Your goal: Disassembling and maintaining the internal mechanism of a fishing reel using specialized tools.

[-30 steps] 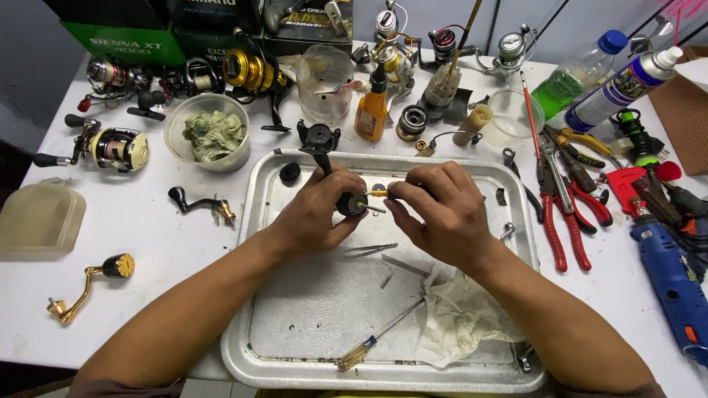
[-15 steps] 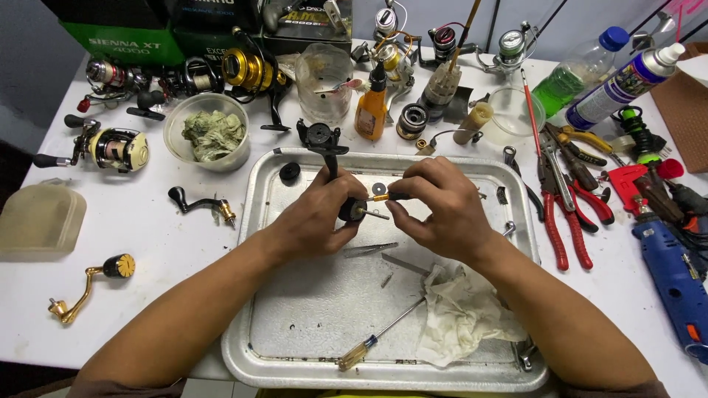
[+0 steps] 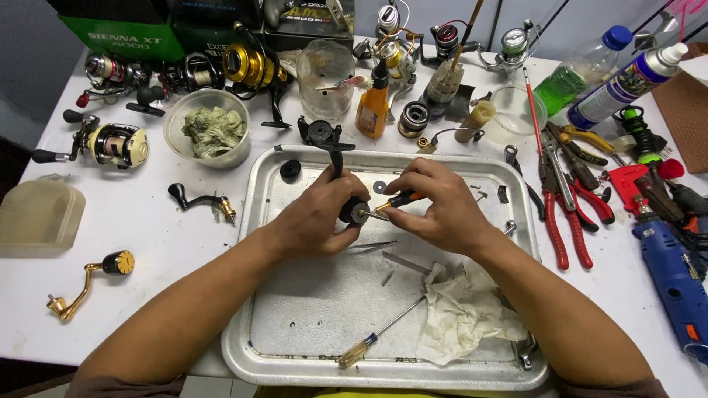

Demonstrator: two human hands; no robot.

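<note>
far left: clear plastic lid [image 3: 38, 214] at table edge; gold crank handle [image 3: 85, 280] lying below it, apart
upper left: fishing reel [image 3: 110, 144] w/ black knobs; round bowl [image 3: 206, 136] holding a greenish rag; black crank handle [image 3: 199, 200] just left of tray
tray: metal tray [image 3: 295, 339] in centre, both hands over its upper half
left hand [image 3: 317, 217]: closed round a black reel handle [image 3: 341, 173], knob end in the fingers, stem sticking up past the tray's top rim
right hand [image 3: 442, 210]: fingers pinched shut on a small screwdriver [image 3: 398, 200] w/ orange-black grip, tip touching the knob's end face
in tray, below hands: tweezers [image 3: 372, 247] flat on the metal; long yellow-handled screwdriver [image 3: 376, 332] lying diagonal; crumpled white rag [image 3: 464, 313] at lower right, touching that driver's shaft
in tray, top: black round cap [image 3: 290, 169] near upper-left corner; few tiny screws & washers near top right, too small to tell apart
behind tray: orange bottle [image 3: 372, 107], clear plastic cup [image 3: 324, 77], more reels along the back
right of tray: red-handled pliers [image 3: 564, 210] side by side, just beside tray rim
far right: green bottle [image 3: 582, 70] & spray can [image 3: 627, 85] lying tilted; blue power tool [image 3: 675, 273] at table edge
</note>
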